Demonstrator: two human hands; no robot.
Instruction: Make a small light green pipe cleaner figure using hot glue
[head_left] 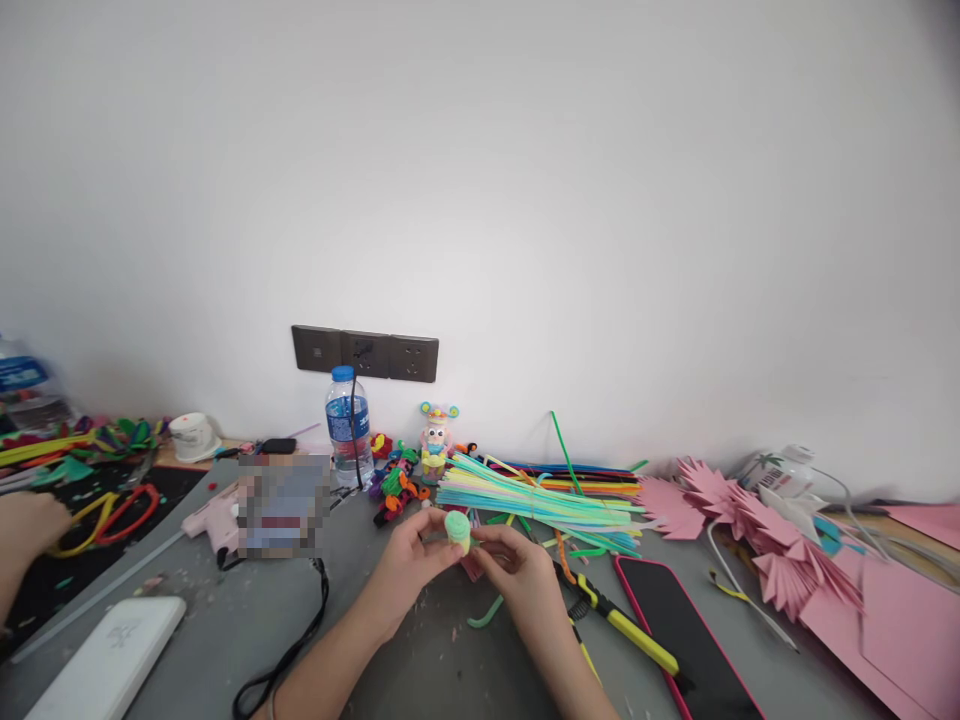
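Between my two hands is a small coiled roll [457,530], pale green on top and yellowish below. My left hand [415,565] pinches it from the left with thumb and fingers. From the right, the fingertips of my right hand [517,565] meet its lower part. Just beyond lies a bundle of pastel pipe cleaners [532,500]. A curved green piece [486,612] rests on the grey mat [420,660] below my hands. Yellow-handled pliers [634,635] lie beside my right wrist.
A water bottle [349,430], a small figurine [435,440] and a pink glue gun [217,520] stand or lie behind. A phone [686,635] and pink folded paper [795,560] are right. A white power bank [112,660] and another person's hand [34,530] are left.
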